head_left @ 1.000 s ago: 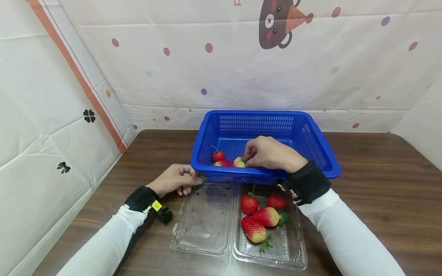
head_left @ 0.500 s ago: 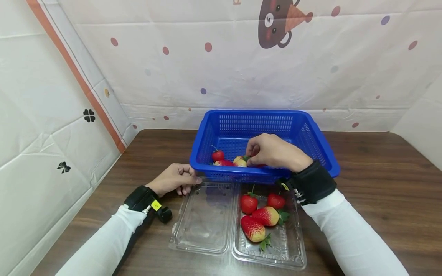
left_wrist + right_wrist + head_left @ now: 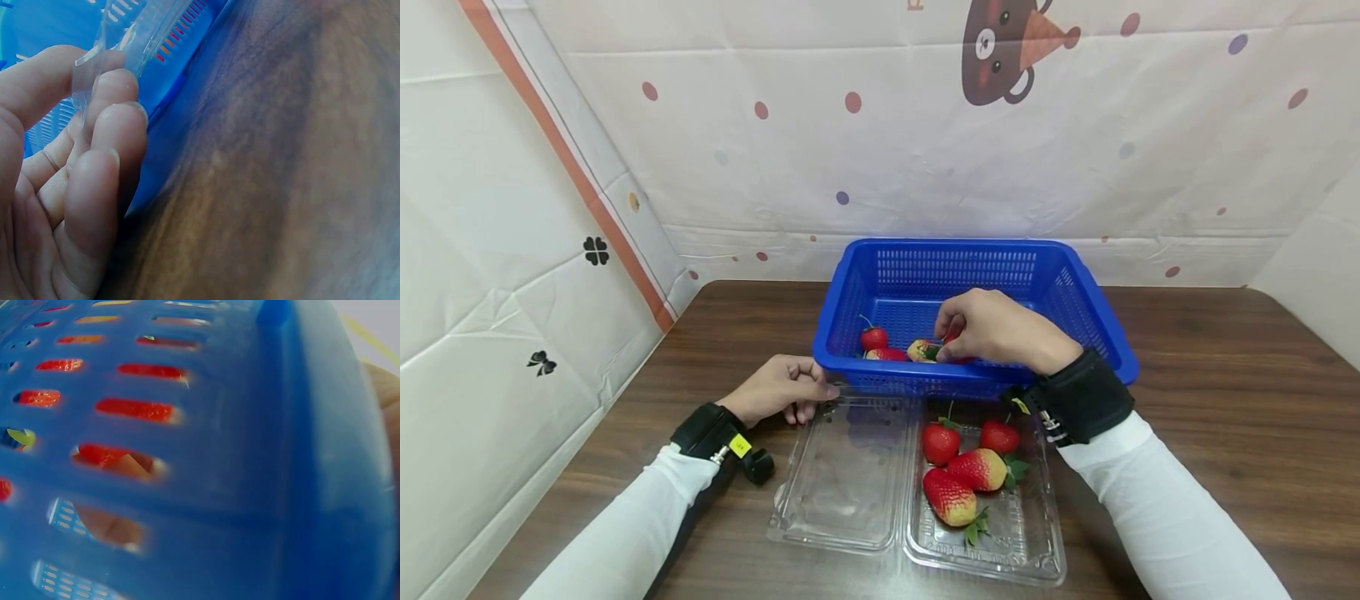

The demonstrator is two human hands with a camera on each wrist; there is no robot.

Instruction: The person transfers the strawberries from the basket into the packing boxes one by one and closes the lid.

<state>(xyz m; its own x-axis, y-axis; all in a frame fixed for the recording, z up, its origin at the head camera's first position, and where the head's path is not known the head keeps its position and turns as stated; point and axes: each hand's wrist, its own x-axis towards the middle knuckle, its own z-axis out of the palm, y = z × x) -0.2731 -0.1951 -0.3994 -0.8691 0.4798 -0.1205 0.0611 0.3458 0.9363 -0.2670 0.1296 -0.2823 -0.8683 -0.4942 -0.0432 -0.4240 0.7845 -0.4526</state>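
In the head view my right hand [image 3: 1003,329] reaches over the front rim into the blue plastic basket [image 3: 955,371]. Its thumb and fingers pinch a red strawberry [image 3: 951,338], mostly hidden by the hand. Beside it lie a pale yellow strawberry [image 3: 921,350], a red one [image 3: 886,355] and a small red cherry [image 3: 873,338] with a stem. Through the basket slots in the right wrist view, red fruit and parts of the fingers show. My left hand [image 3: 782,389] pinches the far left corner of a clear clamshell's lid [image 3: 850,483]; the left wrist view shows the plastic edge [image 3: 89,78] between thumb and fingers.
The clamshell's base [image 3: 1015,550] lies opened flat on the wooden table [image 3: 1195,433], close in front of the basket. Inside it are two large strawberries [image 3: 951,497] and two smaller red fruits [image 3: 940,443]. A patterned white sheet [image 3: 737,167] hangs behind the table.
My right hand has shifted slightly up and right inside the basket. Red fruit now shows between its thumb and fingers, and the pale strawberry has turned a little. My left hand has stayed still.
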